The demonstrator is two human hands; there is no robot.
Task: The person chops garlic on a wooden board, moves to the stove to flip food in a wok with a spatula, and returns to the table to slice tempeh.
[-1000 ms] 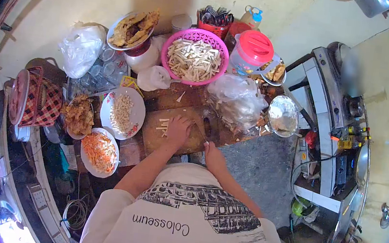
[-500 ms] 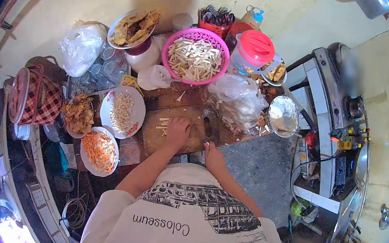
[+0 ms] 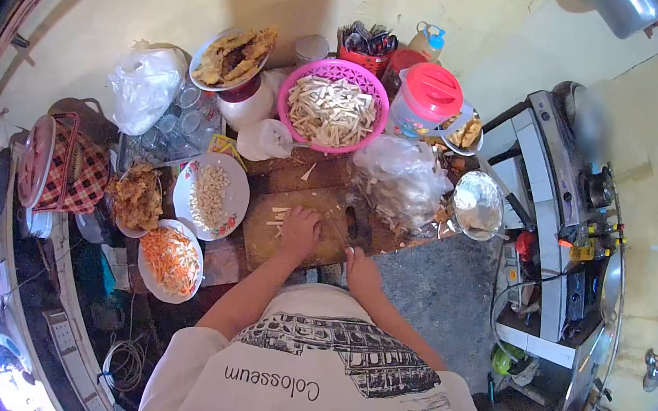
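My left hand (image 3: 301,232) presses down on the wooden cutting board (image 3: 262,248), its fingers closed over pale sticks (image 3: 276,220) that look like cut root vegetable. Some stick ends poke out to the left of the fingers. My right hand (image 3: 364,273) grips a knife (image 3: 337,231) at the board's near right edge. The thin blade points away and to the left, beside my left fingertips. What lies directly under the left palm is hidden. A lone pale piece (image 3: 308,172) lies beyond the board.
Behind the board stands a pink basket (image 3: 282,109) full of pale sticks. To the left are a plate of small pale cubes (image 3: 207,195), a plate of orange and white shreds (image 3: 169,260) and fried food (image 3: 135,196). Plastic bags (image 3: 403,169) and a metal bowl (image 3: 479,203) sit right.
The whole view has shifted slightly, so the table things appear a little lower. Both hands stay at the board, and the knife remains in the right hand.
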